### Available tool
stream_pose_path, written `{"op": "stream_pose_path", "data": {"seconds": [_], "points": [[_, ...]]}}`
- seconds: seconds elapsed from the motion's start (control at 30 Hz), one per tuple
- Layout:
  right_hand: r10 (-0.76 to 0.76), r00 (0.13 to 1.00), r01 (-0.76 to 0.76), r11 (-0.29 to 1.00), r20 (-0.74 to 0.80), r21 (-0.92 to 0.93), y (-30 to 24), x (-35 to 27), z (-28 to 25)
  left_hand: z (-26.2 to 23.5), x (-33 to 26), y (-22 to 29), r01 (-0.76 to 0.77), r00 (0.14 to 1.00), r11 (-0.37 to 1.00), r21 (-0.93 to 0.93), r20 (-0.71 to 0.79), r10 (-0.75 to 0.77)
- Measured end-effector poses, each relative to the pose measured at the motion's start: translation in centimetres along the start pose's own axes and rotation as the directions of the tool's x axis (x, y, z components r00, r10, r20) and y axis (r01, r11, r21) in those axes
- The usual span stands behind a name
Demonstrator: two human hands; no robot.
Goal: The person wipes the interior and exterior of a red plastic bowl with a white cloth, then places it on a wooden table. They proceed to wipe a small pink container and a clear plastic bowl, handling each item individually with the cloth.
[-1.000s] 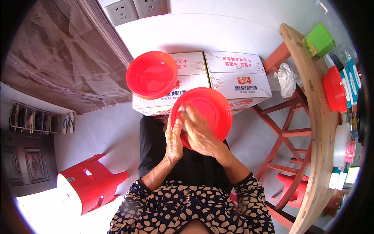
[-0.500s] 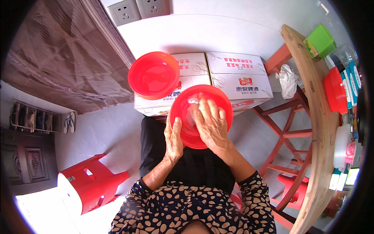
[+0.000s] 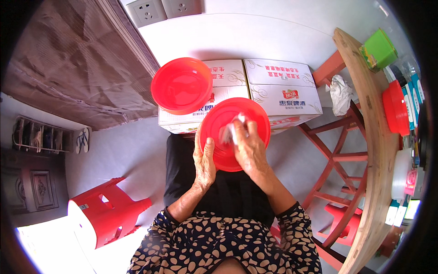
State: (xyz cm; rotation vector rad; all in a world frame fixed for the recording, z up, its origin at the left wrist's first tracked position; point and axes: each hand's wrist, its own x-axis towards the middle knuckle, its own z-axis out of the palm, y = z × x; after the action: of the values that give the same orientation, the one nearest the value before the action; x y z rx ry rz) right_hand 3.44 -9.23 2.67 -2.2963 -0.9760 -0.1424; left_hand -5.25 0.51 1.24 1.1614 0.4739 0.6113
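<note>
Left hand (image 3: 205,160) gripped the near-left rim of the red bowl (image 3: 232,130), thumb up over the edge, fingers curled behind and out of sight. Bowl was held tilted over the lap, in front of two cartons (image 3: 255,89). Right hand (image 3: 248,146) lay flat inside the bowl, fingers closed on a white tissue (image 3: 230,130) pressed to the inner wall.

A second red bowl (image 3: 181,85) sat on the left carton, overhanging its left edge; whether it rested stably could not be told.

Risks, judged:
- One-hand rim grip only. Hard wiping pressure from the right hand could lever the bowl out of the left and drop it to the floor.
- Tissue looked thin and crumpled; if wet it might tear and leave shreds in the bowl.
- A knock to the carton could tip the overhanging bowl off.
</note>
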Motion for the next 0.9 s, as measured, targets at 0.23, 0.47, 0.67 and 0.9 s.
{"op": "stream_pose_path", "data": {"seconds": [0.23, 0.47, 0.67, 0.9], "points": [[-0.158, 0.974, 0.141, 0.984, -0.161, -0.111, 0.1, 1.9, 1.2, -0.1, -0.2, -0.1, 0.029, 0.999, 0.998, -0.061, 0.040, -0.027], [-0.292, 0.952, 0.254, 0.920, 0.090, 0.299, -2.2, -0.9, 1.9, -0.9, 0.1, 0.0, 0.033, 0.998, 0.999, -0.029, 0.050, -0.032], [-0.357, 0.836, 0.219, 0.913, 0.416, 0.345, -0.8, -1.8, -0.5, -2.3, 0.3, -0.7, 0.037, 0.999, 0.999, -0.016, -0.001, -0.037], [-0.173, 0.983, 0.181, 0.913, 0.057, -0.366, 0.6, -1.0, -2.5, -0.5, -0.3, 1.4, -0.198, 0.980, 0.963, 0.181, 0.062, 0.190]]}}
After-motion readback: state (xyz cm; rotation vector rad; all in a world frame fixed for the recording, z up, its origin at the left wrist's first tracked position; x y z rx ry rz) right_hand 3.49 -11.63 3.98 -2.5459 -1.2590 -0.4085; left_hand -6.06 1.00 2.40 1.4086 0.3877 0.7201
